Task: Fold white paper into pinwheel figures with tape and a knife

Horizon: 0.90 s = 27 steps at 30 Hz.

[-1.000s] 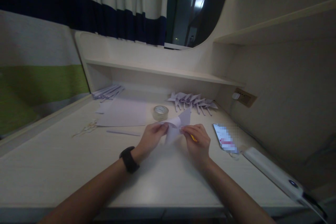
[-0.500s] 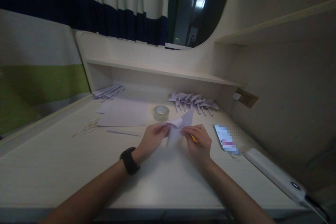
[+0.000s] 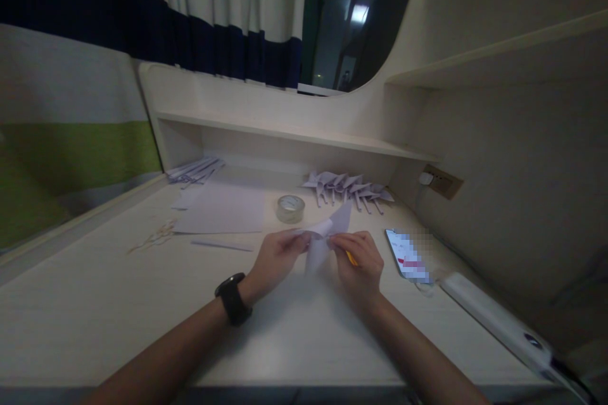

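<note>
Both hands sit slightly lower and closer together than before; folded paper [image 3: 325, 237] tip now tilted more upright. Left hand [image 3: 278, 256] pinches paper's left edge, fingers closed on it. Right hand [image 3: 361, 262] pinches right side, yellow pencil [image 3: 351, 258] tucked under fingers. Paper held just above tabletop [image 3: 118, 304], near tape roll [image 3: 291, 209]; phone [image 3: 408, 256] right, paper cranes [image 3: 349, 186] behind.
</note>
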### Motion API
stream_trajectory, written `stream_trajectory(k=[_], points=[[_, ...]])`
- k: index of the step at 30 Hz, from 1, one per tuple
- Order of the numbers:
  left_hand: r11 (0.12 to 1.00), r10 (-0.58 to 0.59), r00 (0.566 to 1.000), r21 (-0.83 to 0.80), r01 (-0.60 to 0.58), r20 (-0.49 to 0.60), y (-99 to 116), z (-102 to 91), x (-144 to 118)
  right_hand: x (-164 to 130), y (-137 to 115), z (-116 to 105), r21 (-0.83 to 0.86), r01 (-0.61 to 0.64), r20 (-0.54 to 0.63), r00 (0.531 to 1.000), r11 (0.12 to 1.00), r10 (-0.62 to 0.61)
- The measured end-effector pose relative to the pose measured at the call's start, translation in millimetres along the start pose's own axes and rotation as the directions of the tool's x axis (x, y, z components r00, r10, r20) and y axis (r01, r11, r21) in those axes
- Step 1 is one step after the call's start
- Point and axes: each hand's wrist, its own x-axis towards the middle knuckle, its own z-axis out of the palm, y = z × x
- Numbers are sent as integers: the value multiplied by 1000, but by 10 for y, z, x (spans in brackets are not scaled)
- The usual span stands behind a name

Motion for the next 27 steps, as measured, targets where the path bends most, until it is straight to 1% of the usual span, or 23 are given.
stream_trajectory(k=[5,7,9,13,16,22,27], points=[[999,-21,1000,-25,21,4,-8,20,0,-9,-2,-2,10,13,-21,1000,1000,-13],[1000,-18,1000,-11,19,8,-26,18,0,-10,-3,0,3,11,-19,1000,1000,-11],[999,-9,1000,53,9,3,-42,8,-1,-12,-1,4,-2,11,-11,1000,1000,-11],[967,27,1000,254,-25,-4,-36,-18,0,-26,15,15,22,29,8,1000,999,-29],[946,48,999,320,-49,12,-17,-23,3,-39,28,20,38,24,15,1000,999,-25],[924,66,998,377,-66,15,-7,-20,-4,-44,38,19,46,25,46,999,999,-27],[932,79,997,354,-80,17,19,-19,-10,-46,48,19,41,13,58,998,999,-15]])
